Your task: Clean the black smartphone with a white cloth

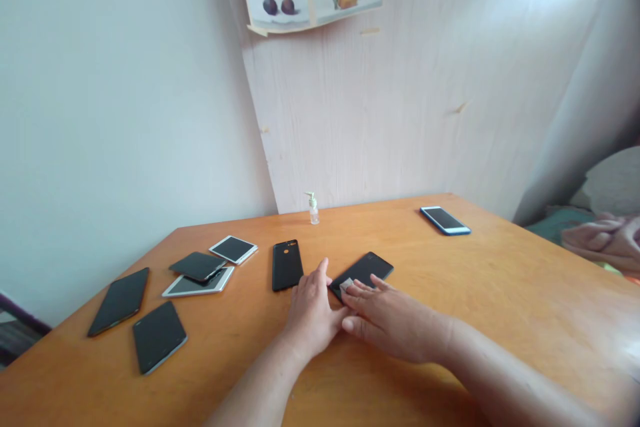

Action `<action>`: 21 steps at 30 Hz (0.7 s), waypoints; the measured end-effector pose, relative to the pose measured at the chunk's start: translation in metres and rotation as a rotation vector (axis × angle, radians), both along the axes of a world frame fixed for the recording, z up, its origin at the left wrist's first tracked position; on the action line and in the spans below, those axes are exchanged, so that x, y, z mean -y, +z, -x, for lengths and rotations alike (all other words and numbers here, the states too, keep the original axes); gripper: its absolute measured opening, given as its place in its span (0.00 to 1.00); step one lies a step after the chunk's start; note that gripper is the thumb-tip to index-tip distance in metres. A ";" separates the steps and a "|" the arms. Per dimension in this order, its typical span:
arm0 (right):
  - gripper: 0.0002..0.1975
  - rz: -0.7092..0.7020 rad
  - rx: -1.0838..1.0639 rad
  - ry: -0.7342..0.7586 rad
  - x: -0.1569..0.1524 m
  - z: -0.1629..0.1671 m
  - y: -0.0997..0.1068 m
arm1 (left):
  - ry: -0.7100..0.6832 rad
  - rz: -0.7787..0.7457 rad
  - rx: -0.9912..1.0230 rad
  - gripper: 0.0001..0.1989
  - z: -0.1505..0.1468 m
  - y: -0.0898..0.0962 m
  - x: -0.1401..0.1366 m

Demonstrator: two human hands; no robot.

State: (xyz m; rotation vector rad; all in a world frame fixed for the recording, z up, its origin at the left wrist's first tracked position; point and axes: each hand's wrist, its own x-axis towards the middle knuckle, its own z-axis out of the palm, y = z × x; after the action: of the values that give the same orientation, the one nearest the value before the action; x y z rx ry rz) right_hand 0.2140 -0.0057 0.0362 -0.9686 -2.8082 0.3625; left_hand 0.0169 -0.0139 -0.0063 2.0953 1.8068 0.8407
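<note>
A black smartphone (376, 268) lies at an angle on the wooden table. My left hand (313, 310) is at its near left end, with the fingers and thumb around that corner. Flat over the phone's near part is my right hand (390, 320), its fingertips pressing a small whitish wipe (346, 284) against the surface. Part of the wipe and the phone's near edge are hidden under the fingers. Just left of the phone, a black phone case (287, 265) with a round hole and a camera cutout lies beside my left fingertips.
Several more devices lie at the left: a dark phone (120, 300), a black phone (159, 337), a dark phone (197, 265) on a white one (220, 282), and another white phone (233, 249). A pump bottle (313, 210) stands at the back. A blue-edged phone (445, 221) lies far right.
</note>
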 end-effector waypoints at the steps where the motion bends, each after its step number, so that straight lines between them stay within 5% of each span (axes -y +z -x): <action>1: 0.27 -0.010 0.025 -0.030 -0.004 -0.003 0.000 | 0.008 0.002 -0.005 0.47 0.000 0.001 0.000; 7: 0.25 -0.099 0.128 -0.377 -0.025 -0.015 -0.005 | 0.011 0.013 -0.021 0.47 -0.002 0.005 0.001; 14: 0.24 -0.107 0.044 -0.007 0.003 -0.002 -0.001 | 0.012 -0.015 -0.036 0.45 0.000 -0.001 -0.002; 19: 0.23 -0.121 0.191 -0.369 -0.027 -0.023 -0.001 | 0.014 0.008 -0.055 0.44 0.000 0.003 -0.001; 21: 0.23 -0.155 0.200 -0.408 -0.027 -0.022 -0.003 | 0.019 0.011 -0.058 0.43 0.000 0.004 -0.001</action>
State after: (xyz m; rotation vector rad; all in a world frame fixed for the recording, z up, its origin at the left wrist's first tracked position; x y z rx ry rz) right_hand 0.2356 0.0210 0.0328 -1.5704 -2.6542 -0.0039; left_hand 0.0168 -0.0126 -0.0026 2.1199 1.8591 0.7798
